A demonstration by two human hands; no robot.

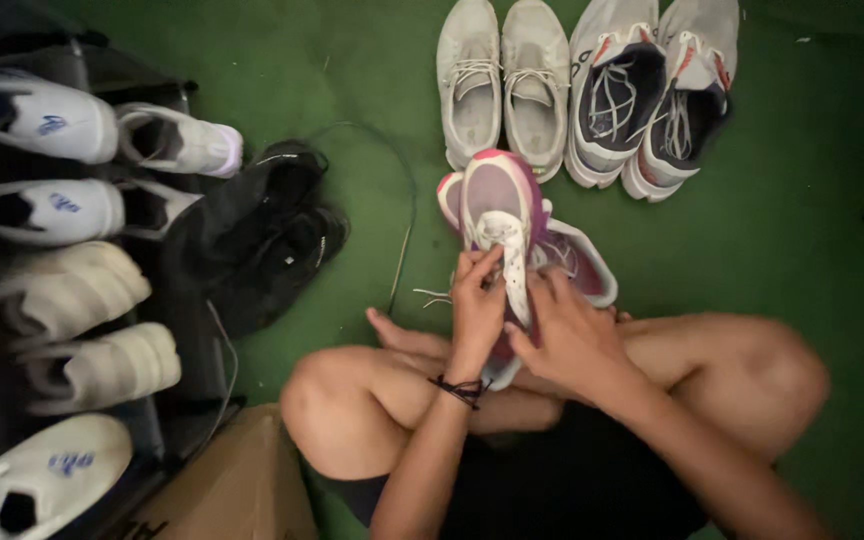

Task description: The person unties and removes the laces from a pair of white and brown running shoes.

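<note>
I sit cross-legged on a green floor and hold a purple and pink sneaker (500, 205) upright over my legs. My left hand (476, 305), with a black cord on its wrist, pinches the white lace and tongue at the shoe's middle. My right hand (570, 335) grips the shoe's side and lower part. A second matching purple sneaker (582, 262) lies just behind it, partly hidden by my right hand. A loose white lace end (434, 295) trails to the left of my left hand.
Beyond the purple shoes stand a beige pair (504, 85) and a white pair with dark insides (652, 95). Black sneakers (270, 235) lie left of centre. White shoes (62, 290) fill a rack at far left. A cardboard box (237, 490) sits by my left knee.
</note>
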